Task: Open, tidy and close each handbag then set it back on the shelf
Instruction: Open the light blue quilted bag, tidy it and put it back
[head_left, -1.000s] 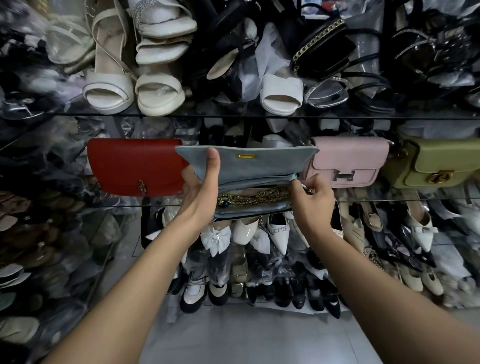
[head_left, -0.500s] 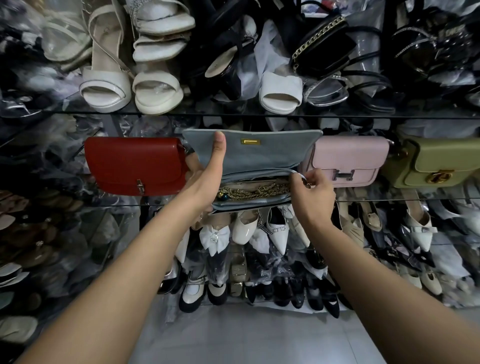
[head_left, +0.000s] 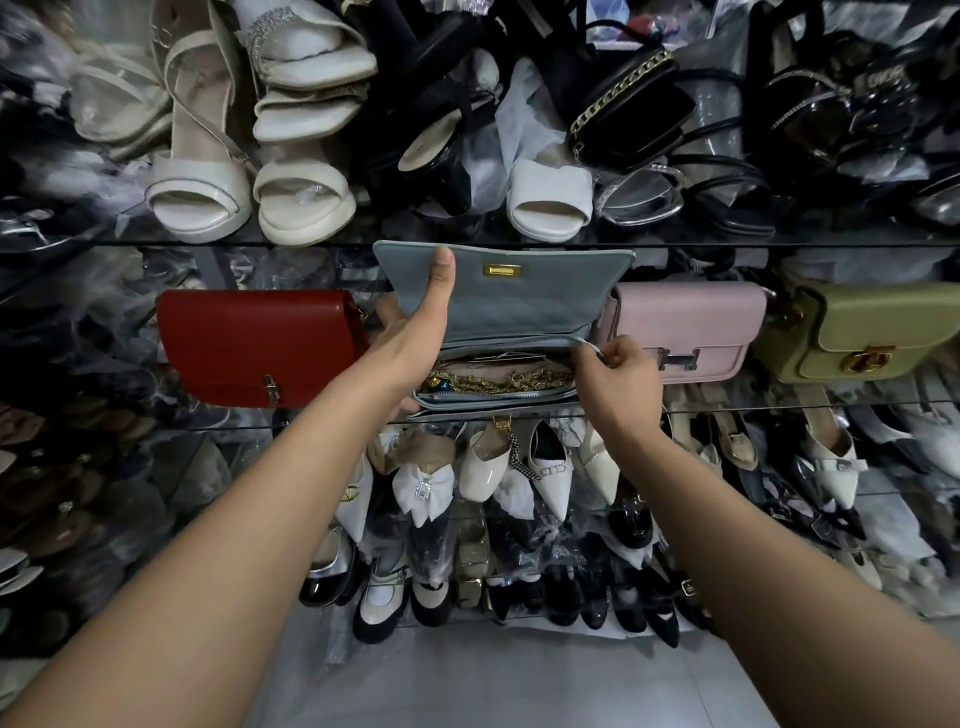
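Soft, even light from above falls brightest on the white sandals (head_left: 200, 192) and grey floor (head_left: 467, 675), glints faintly off plastic wrapping (head_left: 719, 109), and fades toward dark, smeared side edges where the wide lens bows the glass shelf (head_left: 156, 242).

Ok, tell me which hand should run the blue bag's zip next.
Right, probably: the right hand pinches the zip pull at the end of the blue bag, while the left hand holds its flap up.

Both forearms, the left hand (head_left: 415, 338) and the right hand (head_left: 621, 376) are bare throughout.
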